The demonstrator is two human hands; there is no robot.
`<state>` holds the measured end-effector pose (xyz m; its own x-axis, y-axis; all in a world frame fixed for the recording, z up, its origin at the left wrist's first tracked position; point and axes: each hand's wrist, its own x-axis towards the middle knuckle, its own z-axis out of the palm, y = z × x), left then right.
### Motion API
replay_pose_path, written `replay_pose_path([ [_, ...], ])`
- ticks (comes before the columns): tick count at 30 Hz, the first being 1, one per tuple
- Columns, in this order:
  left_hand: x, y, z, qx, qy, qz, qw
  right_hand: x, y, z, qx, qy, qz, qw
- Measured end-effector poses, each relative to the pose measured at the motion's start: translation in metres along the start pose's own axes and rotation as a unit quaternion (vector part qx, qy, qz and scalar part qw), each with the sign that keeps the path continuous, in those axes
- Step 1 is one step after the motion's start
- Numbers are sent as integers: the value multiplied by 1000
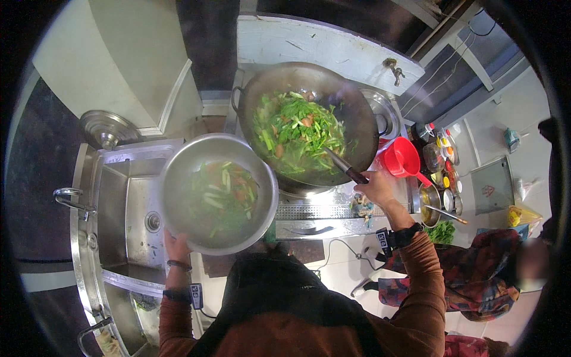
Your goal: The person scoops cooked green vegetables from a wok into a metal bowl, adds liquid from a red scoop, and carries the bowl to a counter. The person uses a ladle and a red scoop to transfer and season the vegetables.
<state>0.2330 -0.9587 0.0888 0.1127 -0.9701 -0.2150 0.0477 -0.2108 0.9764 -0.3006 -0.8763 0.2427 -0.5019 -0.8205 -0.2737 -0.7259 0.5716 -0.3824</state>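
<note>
My left hand (176, 246) grips the near left rim of a large stainless steel bowl (176, 178), held up beside the wok. Some cooked greens and reddish pieces (227, 187) lie in the bowl, blurred by steam. My right hand (376, 189) is closed around the dark handle of a metal cooking utensil (343, 166), perhaps a ladle or spatula. Its working end is hidden among the chopped leafy greens (303, 129) in the large wok (357, 120). Brown-pink pieces are mixed with the greens.
A red plastic dipper (401, 157) and a steel basin (383, 109) flank the wok on the right. Beyond are several bottles and jars (446, 156) and a pot with a utensil (429, 201). A steel sink (134, 214) is at left. Another person (482, 267) is at right.
</note>
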Motion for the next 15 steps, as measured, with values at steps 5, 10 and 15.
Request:
replay_pose_path([
  [5, -7, 13, 1, 37, 31, -80, 996, -12, -11, -20, -44, 59, -30, 997],
  [10, 3, -13, -5, 59, -27, 72, 995, -29, -34, -53, -28, 59, -45, 997],
  [15, 11, -40, -18, 96, -35, 95, 990, -64, -70, -81, 5, 46, -127, 991],
])
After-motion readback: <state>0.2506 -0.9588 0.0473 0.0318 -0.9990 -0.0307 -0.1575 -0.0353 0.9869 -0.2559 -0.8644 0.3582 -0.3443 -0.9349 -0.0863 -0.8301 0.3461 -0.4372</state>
